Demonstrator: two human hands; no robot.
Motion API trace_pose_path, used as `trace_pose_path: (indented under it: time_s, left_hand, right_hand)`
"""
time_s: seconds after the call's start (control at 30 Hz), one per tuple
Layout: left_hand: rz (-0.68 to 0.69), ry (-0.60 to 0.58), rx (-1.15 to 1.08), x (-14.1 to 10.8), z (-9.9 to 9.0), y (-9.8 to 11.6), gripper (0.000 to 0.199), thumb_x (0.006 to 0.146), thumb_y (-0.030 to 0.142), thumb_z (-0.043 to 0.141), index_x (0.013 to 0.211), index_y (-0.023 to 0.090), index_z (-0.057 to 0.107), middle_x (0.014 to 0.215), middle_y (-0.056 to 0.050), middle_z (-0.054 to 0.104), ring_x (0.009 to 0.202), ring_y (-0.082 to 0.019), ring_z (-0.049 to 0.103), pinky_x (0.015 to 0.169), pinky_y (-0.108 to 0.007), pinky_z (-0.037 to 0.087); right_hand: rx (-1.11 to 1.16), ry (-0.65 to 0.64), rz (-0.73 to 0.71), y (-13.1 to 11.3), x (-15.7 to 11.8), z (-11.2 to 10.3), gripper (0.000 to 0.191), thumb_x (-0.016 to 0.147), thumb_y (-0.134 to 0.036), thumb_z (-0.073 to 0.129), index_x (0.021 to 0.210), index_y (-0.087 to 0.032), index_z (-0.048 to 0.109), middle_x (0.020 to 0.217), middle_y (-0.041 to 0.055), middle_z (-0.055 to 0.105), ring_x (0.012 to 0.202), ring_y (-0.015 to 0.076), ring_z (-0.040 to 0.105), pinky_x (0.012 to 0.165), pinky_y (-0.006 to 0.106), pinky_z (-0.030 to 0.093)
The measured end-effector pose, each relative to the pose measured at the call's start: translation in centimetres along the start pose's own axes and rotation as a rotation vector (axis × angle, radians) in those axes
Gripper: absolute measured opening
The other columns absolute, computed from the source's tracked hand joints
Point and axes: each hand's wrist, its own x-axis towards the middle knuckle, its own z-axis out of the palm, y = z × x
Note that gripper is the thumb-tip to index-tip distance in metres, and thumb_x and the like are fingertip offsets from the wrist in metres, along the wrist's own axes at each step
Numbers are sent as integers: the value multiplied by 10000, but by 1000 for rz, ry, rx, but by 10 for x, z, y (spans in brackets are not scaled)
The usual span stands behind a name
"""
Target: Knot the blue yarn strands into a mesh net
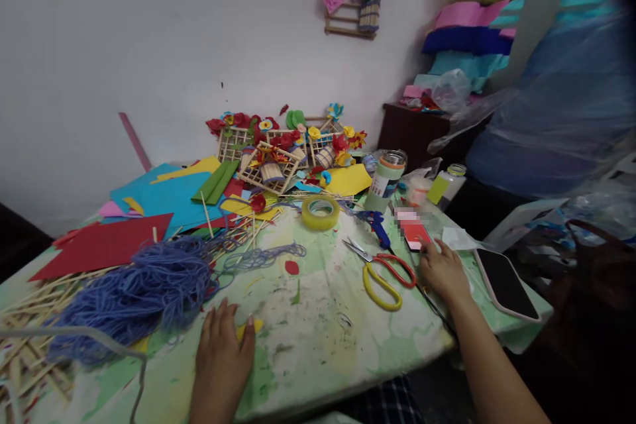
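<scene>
"What's by the hands?"

"On the table (308, 358), yarn (139, 291) lies left of the left hand (218, 351), flat, fingers slightly parted, perhaps for support."

"And the right hand (447, 271)?"

"Loosely spread; scissors (368, 257) just left, handles toward it for reach, lit phone (414, 230) at its fingertips, seemingly for tapping. By the left thumb, a scrap (258, 325)."

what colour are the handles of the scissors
One red, one yellow; scissors show in the head view.
</scene>
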Motion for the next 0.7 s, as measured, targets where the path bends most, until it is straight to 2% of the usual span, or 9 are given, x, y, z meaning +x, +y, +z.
trace_pose_path:
  time_s: [0.13, 0.37, 0.53, 0.7]
  left_hand:
    - [2, 9, -9, 0, 1, 1, 510, 881, 405, 274, 1140, 30, 502, 1272, -219, 482, 1250, -336, 358, 1051, -477, 332]
    - [0, 15, -6, -2, 1, 1, 465, 874, 395, 291, 1147, 76, 489, 1263, -200, 487, 1252, -320, 371, 1050, -465, 338]
    - [42, 13, 31, 0, 4, -2, 530, 873, 408, 268, 1138, 14, 503, 1250, -229, 487, 1223, -344, 387, 1051, -474, 329]
    - [90, 52, 66, 2, 7, -3, 561, 875, 416, 244, 1105, -14, 520, 1196, -243, 514, 1191, -342, 412, 1043, -465, 339]
  right_hand:
    - [-14, -1, 4, 0, 1, 0, 423, 841, -194, 344, 1221, -115, 513, 1232, 163, 559, 1294, 265, 355, 1008, 424, 327]
    - [-28, 12, -2, 2, 2, 3, 428, 836, -188, 347, 1225, -123, 513, 1201, 147, 575, 1287, 270, 366, 1005, 422, 327]
    - [-41, 15, -16, 2, 2, 3, 437, 838, -188, 351, 1247, -124, 491, 1228, 154, 558, 1280, 269, 369, 997, 421, 331]
    - [46, 95, -53, 1, 0, 1, 418, 815, -176, 380, 1214, -115, 489, 1204, 161, 555, 1261, 283, 372, 986, 430, 329]
